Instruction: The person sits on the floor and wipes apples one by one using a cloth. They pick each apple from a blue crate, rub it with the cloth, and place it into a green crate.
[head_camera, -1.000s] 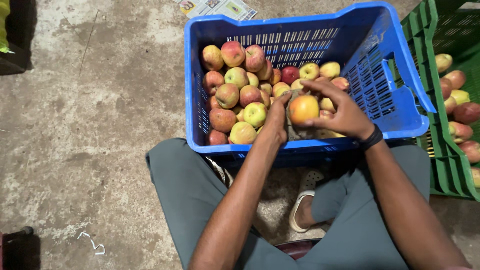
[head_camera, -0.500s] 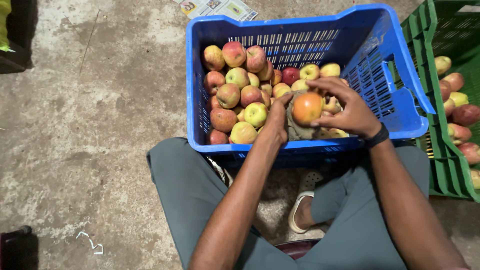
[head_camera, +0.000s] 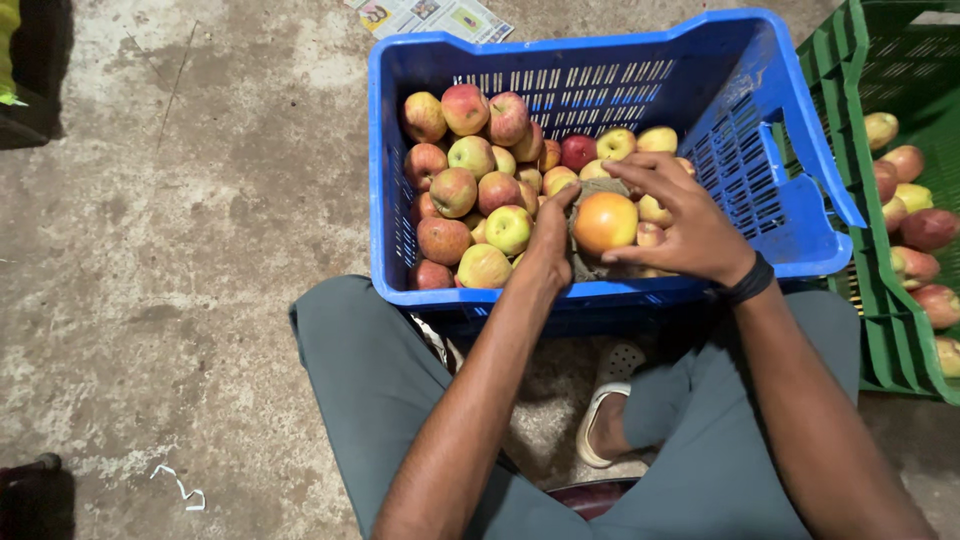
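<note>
Slightly raised since before, the orange-red apple (head_camera: 605, 222) is held over the blue crate (head_camera: 560, 60), right hand (head_camera: 690, 225) fingers wrapped round it, left hand (head_camera: 548, 240) pressing a cloth (head_camera: 583, 265); firm, smooth, bruisable, best cupped around the middle.

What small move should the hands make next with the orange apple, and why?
Probably turn the orange apple a little inside the cloth. The left hand backs the cloth, the right hand cups the apple over the blue crate, and only one face shows.
</note>
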